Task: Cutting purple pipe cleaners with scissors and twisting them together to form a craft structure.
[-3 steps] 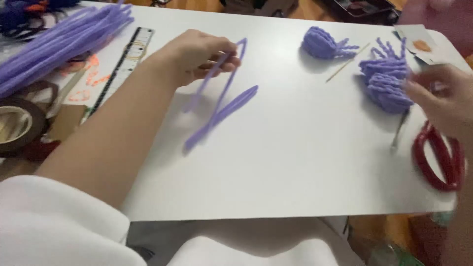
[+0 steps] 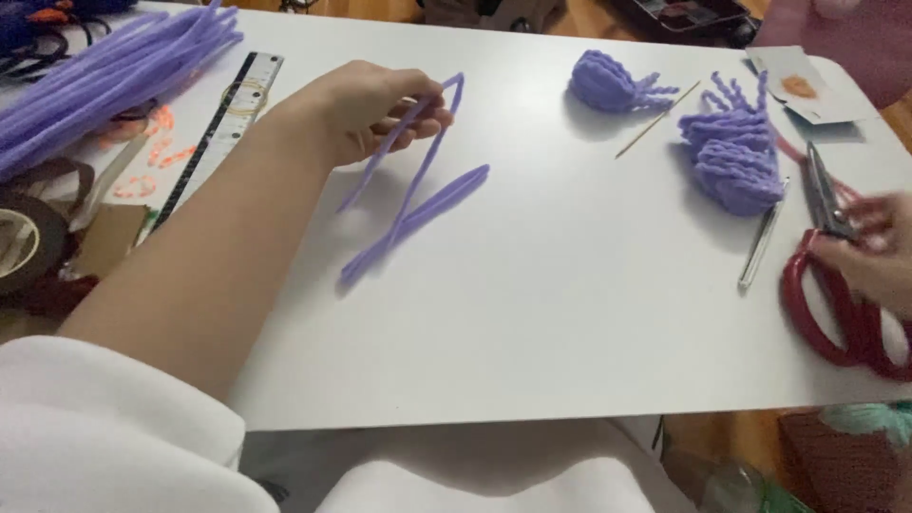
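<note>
The left hand is raised, its bare forearm stretched forward from a white sleeve, fingers curled and pinched together at the tips. The right hand sits at the frame's right edge, blurred, fingers bent downward.

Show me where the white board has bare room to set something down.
The widest bare patch on the white board runs along its near edge, between the bent purple pipe cleaners and the red scissors. The right side is crowded: two purple bundles, a wooden stick.
</note>
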